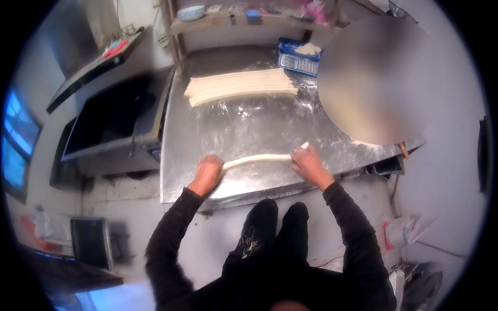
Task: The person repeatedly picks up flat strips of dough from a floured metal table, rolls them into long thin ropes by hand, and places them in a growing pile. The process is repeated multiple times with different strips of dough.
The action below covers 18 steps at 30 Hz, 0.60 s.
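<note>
A long pale dough rope (257, 157) lies across the near part of the floured metal table (207, 129), bowed slightly upward in the middle. My left hand (208, 172) has its fingers closed on the rope's left end. My right hand (307, 164) grips it close to the right end, with a short tip sticking out beyond the fingers. Farther back on the table, several similar dough strips (241, 85) lie side by side in a flat row.
A blue box (296, 62) with a dough piece on top sits behind the strips, below a cluttered shelf (202, 26). A dark-topped appliance (104, 114) adjoins the table's left. A blurred patch hides the right end. A black chair (91, 241) stands lower left.
</note>
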Each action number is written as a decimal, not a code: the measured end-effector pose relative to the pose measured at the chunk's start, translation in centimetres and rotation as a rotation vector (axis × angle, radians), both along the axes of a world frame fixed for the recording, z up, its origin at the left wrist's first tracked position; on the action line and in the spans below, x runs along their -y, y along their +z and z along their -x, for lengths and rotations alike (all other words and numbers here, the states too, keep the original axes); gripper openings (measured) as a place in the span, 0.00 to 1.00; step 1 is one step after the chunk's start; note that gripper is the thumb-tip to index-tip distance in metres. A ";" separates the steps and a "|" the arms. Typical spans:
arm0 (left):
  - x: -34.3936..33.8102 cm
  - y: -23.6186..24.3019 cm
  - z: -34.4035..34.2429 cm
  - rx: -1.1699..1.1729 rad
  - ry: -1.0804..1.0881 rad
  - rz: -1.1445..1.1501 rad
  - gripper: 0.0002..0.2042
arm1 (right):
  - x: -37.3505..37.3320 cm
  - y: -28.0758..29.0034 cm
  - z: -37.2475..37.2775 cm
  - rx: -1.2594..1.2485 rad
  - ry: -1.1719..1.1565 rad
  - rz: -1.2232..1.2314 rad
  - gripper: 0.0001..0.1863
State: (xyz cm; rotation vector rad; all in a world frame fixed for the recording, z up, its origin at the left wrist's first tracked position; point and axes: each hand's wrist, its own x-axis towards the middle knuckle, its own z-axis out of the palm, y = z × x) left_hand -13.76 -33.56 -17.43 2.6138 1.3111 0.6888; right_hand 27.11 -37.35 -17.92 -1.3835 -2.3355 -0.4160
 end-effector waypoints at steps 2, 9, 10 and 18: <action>-0.5 -0.9 1.3 0.001 -0.025 0.023 0.09 | -0.4 0.4 -0.5 0.011 -0.012 0.080 0.12; -0.2 -1.1 3.7 -0.001 0.090 0.047 0.12 | -3.1 2.0 12.5 -0.193 0.122 0.371 0.13; 0.2 -0.8 3.8 0.003 0.107 0.031 0.13 | -3.3 1.5 15.9 -0.253 0.184 0.369 0.13; 1.1 -1.7 4.4 0.045 0.115 -0.040 0.15 | -4.5 -2.9 23.6 -0.305 0.363 0.255 0.09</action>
